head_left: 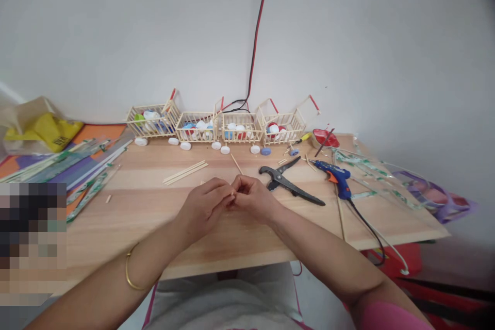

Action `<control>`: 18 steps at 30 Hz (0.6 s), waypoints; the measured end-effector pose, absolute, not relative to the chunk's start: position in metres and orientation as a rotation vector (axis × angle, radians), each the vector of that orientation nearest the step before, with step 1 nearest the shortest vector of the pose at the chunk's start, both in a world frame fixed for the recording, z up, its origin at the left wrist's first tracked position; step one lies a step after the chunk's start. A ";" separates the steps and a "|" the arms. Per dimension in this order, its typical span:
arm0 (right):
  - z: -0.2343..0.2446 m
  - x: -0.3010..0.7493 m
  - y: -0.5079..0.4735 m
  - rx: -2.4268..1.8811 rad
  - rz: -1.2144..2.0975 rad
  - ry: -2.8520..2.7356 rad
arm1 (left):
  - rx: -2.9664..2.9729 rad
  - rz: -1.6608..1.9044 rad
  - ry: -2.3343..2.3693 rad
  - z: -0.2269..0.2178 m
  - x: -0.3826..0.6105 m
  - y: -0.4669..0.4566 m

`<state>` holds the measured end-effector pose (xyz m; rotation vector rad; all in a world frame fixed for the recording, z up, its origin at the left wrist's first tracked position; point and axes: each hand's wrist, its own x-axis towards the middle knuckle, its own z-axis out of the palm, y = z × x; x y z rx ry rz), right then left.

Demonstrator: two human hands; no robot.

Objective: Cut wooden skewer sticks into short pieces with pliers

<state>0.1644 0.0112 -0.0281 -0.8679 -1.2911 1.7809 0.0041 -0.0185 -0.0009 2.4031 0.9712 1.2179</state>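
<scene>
Smooth wooden tabletop, matt wooden sticks, smooth plastic glue gun.

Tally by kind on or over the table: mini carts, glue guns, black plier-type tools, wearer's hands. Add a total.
Mini carts: 4
Glue gun: 1
Black plier-type tool: 1
Left hand and right hand: 2
Total: 8

I face a plain grey-white wall; a red-and-black cable runs down it; before me stands a light, wood-grained table, its far edge close to the wall; I see pale floor below the near edge; the light is soft and even, with a brighter streak at far left.
</scene>
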 end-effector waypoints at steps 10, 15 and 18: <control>-0.026 0.172 0.017 -0.700 1.873 -1.367 | 2.278 1.243 1.086 -0.001 -0.001 -0.017; -0.029 0.171 0.017 -0.731 1.891 -1.348 | 2.274 1.203 1.092 -0.002 0.000 -0.016; -0.029 0.169 0.016 -0.777 1.835 -1.313 | 2.304 1.211 1.074 -0.003 0.001 -0.016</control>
